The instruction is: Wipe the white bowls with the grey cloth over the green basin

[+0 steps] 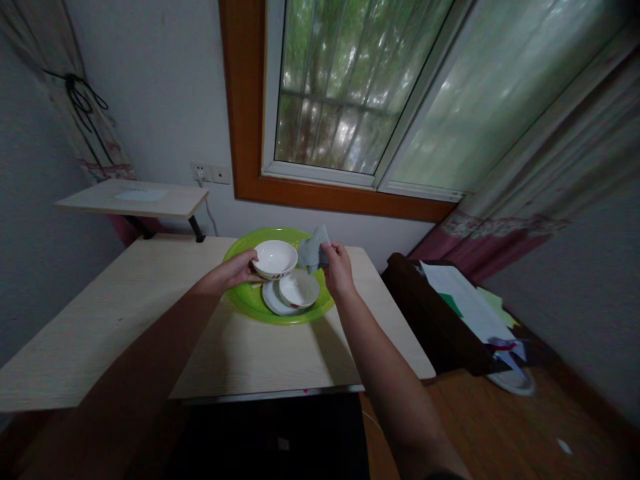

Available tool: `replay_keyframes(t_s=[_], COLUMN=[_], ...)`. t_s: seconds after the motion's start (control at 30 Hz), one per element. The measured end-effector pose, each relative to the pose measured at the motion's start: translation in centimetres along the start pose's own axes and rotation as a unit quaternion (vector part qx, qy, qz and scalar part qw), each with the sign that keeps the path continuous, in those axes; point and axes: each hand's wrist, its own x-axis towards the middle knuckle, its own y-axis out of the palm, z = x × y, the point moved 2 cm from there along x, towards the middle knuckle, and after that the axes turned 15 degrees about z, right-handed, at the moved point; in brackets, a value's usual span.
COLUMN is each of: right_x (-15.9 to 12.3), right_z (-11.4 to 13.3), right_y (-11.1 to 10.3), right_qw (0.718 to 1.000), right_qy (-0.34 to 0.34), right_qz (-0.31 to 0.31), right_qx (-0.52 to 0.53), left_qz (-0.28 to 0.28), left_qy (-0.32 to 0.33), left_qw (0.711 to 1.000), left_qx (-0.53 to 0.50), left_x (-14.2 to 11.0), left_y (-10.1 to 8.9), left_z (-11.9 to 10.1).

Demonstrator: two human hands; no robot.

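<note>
On my feed, left hand [244,269] clamps the flowered white bowl [275,259], thumb at rim, probably for steadiness, above the green basin [285,321] near the far edge of the desk [270,360]. Right fingers [327,252] pinch a grey cloth [314,249] at the basin's right side. Forearms [377,360] reach forward, converging.

smooth, glossy white bowls [276,255] look ceramic. a grey cloth [314,253] has a soft, matt face. the green basin [285,321] is shiny plastic. pale wood grain with a dull sheen covers the desk [110,300]. the window trim [320,194] is smooth brown wood; the curtain [540,180], matt fabric; the floor [490,433], wood-look boards.
</note>
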Motion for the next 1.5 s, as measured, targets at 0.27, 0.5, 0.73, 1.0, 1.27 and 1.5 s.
replay_keyframes(t_s=[0.27, 0.5, 0.73, 1.0, 1.27, 1.5], right_x=[-0.7, -2.1, -3.3, -2.3, -2.3, -3.0], right_z=[2.6, 0.2, 0.4, -1.4, -1.9, -0.6], right_y=[2.4, 6.1, 7.7, 8.8, 8.3, 8.3], right_qw=[0.928, 0.714, 0.697, 0.666, 0.654, 0.637], right_qy=[-0.142, -0.155, -0.175, -0.172, -0.163, -0.139], right_qz=[0.118, 0.368, 0.450, 0.456, 0.332, 0.315], right_qx=[-0.323, -0.575, -0.530, -0.565, -0.660, -0.689], left_qz=[0.026, -0.063, -0.075, -0.078, -0.074, -0.108], left_qy=[0.039, 0.085, 0.113, 0.129, 0.144, 0.130], left_qw=[0.998, 0.987, 0.973, 0.974, 0.978, 0.971], left_qx=[-0.045, 0.124, 0.188, 0.172, 0.135, 0.167], left_x=[1.7, 2.0, 2.3, 3.9, 3.8, 3.9], left_y=[1.3, 0.4, 0.1, -0.1, 0.3, -0.1], left_z=[0.7, 0.0, 0.1, 2.0, 1.8, 1.6])
